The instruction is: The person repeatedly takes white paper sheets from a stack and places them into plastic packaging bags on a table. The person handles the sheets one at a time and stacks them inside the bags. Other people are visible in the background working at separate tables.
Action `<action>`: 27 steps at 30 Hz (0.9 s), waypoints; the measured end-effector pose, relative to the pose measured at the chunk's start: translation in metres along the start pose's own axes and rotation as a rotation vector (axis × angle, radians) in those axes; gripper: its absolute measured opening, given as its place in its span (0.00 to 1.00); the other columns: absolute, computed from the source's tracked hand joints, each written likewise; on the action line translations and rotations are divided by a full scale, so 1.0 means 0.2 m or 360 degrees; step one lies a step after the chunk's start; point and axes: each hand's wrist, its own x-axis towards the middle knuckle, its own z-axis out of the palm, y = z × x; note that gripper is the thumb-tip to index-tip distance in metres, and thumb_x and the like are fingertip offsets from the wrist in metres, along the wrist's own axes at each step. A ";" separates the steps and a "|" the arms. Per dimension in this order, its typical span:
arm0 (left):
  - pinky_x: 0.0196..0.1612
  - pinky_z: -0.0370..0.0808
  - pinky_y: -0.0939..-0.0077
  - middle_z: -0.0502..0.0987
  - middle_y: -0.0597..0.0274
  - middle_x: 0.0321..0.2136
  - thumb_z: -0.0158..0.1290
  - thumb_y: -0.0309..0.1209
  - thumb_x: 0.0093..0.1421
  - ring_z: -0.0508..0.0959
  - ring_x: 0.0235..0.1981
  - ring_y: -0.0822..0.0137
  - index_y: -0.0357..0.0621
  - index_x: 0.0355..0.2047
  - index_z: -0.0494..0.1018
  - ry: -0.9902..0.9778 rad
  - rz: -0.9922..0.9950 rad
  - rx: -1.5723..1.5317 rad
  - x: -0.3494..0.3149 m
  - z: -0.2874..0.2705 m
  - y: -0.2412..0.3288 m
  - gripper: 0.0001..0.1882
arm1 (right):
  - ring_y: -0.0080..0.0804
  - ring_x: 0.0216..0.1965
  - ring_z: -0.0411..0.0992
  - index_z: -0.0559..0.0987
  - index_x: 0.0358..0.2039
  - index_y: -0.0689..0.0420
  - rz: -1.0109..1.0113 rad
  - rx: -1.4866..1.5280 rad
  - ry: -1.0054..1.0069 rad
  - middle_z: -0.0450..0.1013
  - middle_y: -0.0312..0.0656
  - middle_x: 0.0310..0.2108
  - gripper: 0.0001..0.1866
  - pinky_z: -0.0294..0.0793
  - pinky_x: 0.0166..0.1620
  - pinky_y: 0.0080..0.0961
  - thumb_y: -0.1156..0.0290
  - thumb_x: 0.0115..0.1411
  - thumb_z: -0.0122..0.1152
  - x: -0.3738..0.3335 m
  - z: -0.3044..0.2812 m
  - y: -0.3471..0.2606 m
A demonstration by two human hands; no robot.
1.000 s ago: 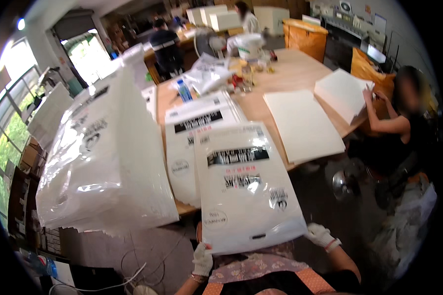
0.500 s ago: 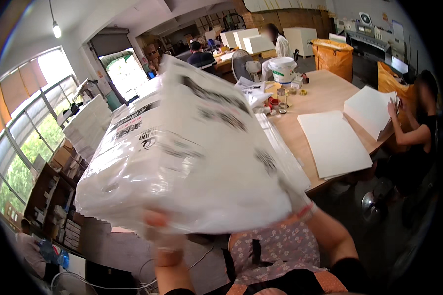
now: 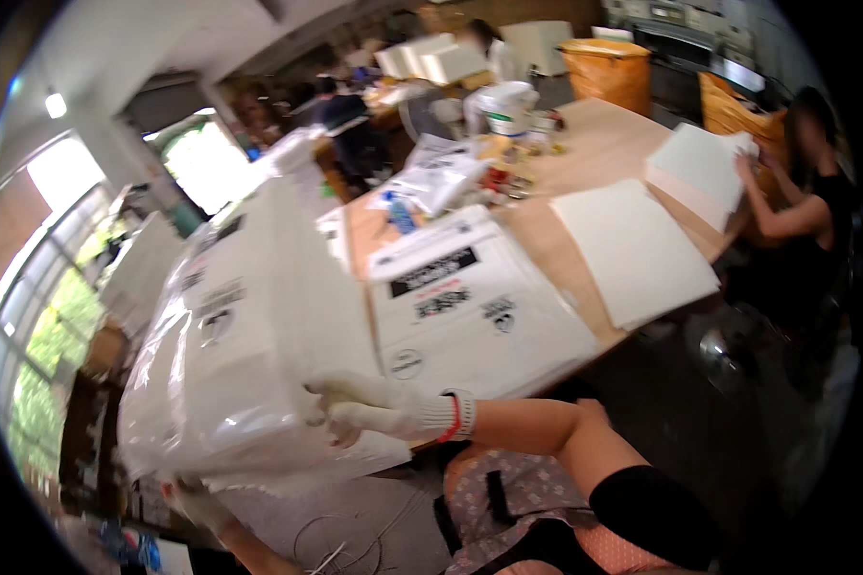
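Note:
A large white plastic-wrapped package (image 3: 249, 355) with black print fills the left side in front of me, its clear film shiny and creased. My right hand (image 3: 379, 407), in a white knit glove with a red-edged cuff, grips its near right corner with bent fingers. My left hand (image 3: 199, 503), also gloved, holds the package's lower near edge; its fingers are partly hidden and blurred. To the right of the package, a stack of flat white printed plastic bags (image 3: 537, 335) lies on the wooden table (image 3: 585, 144).
White sheets (image 3: 633, 254) lie farther right on the table. A co-worker (image 3: 805, 211) at the right handles a white folded board (image 3: 700, 168). A white bucket (image 3: 506, 107), a blue bottle (image 3: 399, 213) and small items stand toward the back. Cables (image 3: 364, 537) run across the floor.
The package has swung left and turned, uncovering the flat bags on the table. My right hand has come across to its near right corner; my left hand has moved left and down.

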 end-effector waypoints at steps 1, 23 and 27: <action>0.44 0.68 0.70 0.67 0.58 0.39 0.44 0.37 0.62 0.69 0.40 0.65 0.35 0.50 0.62 0.0020 -0.0204 -0.0319 -0.18 0.04 -0.16 0.22 | 0.30 0.40 0.73 0.61 0.56 0.66 -0.0144 -0.0175 0.0076 0.71 0.44 0.37 0.22 0.75 0.44 0.24 0.65 0.66 0.43 -0.16 -0.13 0.08; 0.51 0.70 0.69 0.71 0.55 0.45 0.45 0.34 0.64 0.73 0.47 0.61 0.37 0.46 0.68 -0.3011 -0.1596 -0.1133 -2.35 1.48 0.75 0.15 | 0.43 0.26 0.73 0.74 0.40 0.50 0.1034 -0.3532 0.1225 0.71 0.47 0.35 0.11 0.71 0.25 0.42 0.68 0.56 0.49 -1.76 -1.71 -0.10; 0.57 0.65 0.62 0.66 0.53 0.54 0.47 0.35 0.62 0.68 0.52 0.57 0.37 0.55 0.59 -0.2783 -0.2546 -0.1536 -2.55 1.90 1.08 0.24 | 0.41 0.30 0.74 0.75 0.37 0.54 0.0695 -0.3645 0.0633 0.72 0.47 0.31 0.11 0.73 0.24 0.34 0.65 0.58 0.48 -1.41 -0.98 -0.41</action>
